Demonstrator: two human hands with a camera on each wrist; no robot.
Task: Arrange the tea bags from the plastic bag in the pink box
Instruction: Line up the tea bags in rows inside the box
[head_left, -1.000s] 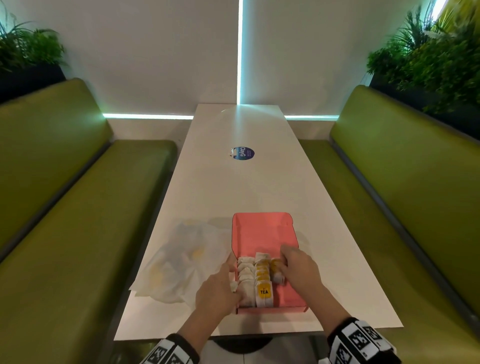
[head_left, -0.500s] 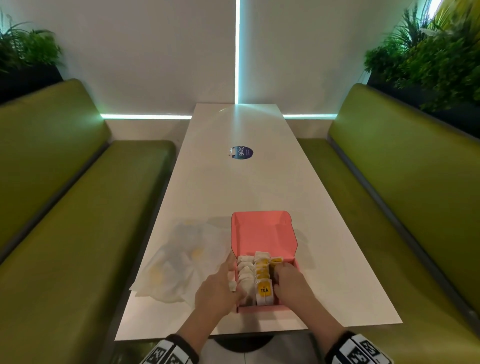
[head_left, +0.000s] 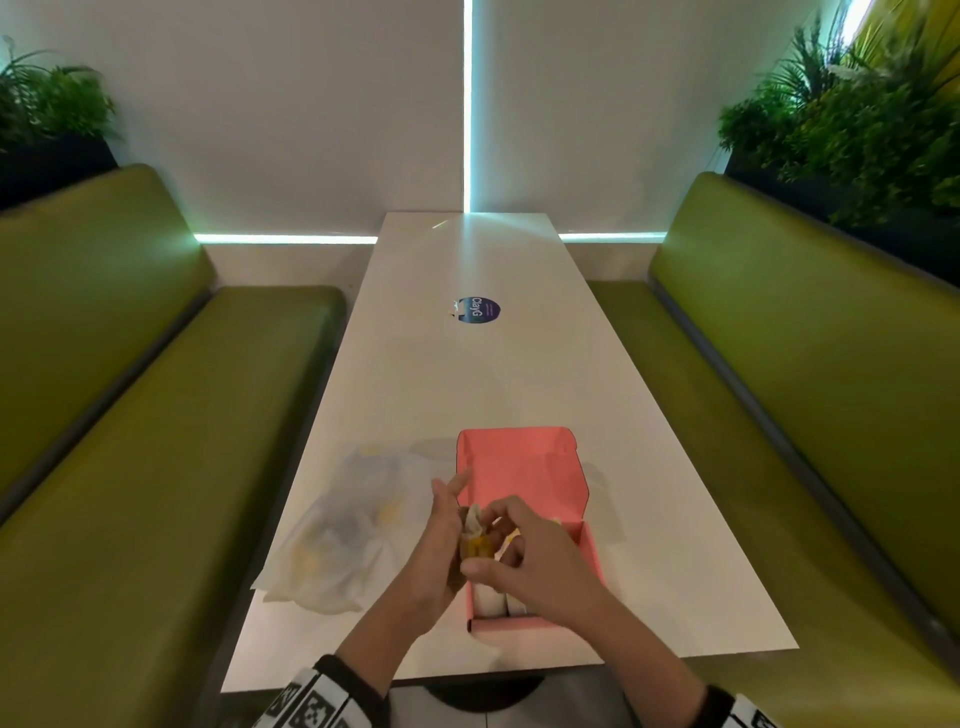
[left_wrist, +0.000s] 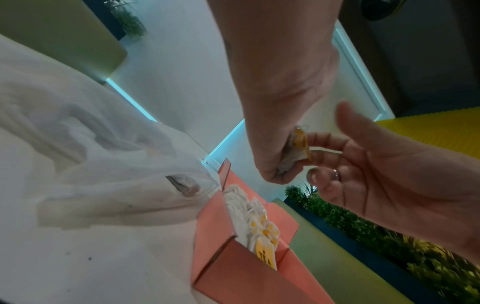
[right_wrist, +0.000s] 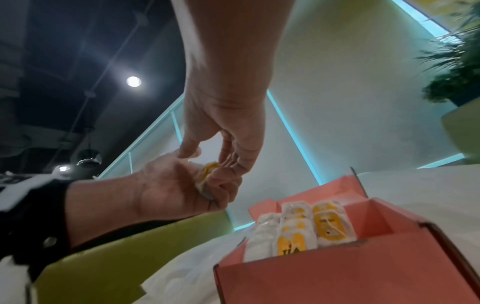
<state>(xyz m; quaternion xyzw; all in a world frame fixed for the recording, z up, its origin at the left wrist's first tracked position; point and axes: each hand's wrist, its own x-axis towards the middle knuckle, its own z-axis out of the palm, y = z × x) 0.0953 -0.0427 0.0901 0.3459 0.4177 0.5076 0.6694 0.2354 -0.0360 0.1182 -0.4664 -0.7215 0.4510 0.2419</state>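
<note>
Left hand (head_left: 441, 551) gripping tea bag (head_left: 475, 540) above pink box (head_left: 589, 551)

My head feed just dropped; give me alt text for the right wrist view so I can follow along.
Above the open pink box, the left hand pinches a crumpled tea bag while the right hand reaches down with its fingertips at it. The box holds rows of upright white-and-yellow tea bags on its left side, the right side bare.

"ClayG" on round blue sticker (head_left: 478, 310) on white table (head_left: 467, 395), "TEA" in dark letters on yellow label of front tea bag (left_wrist: 265, 255) in pink box (left_wrist: 233, 273)
</note>
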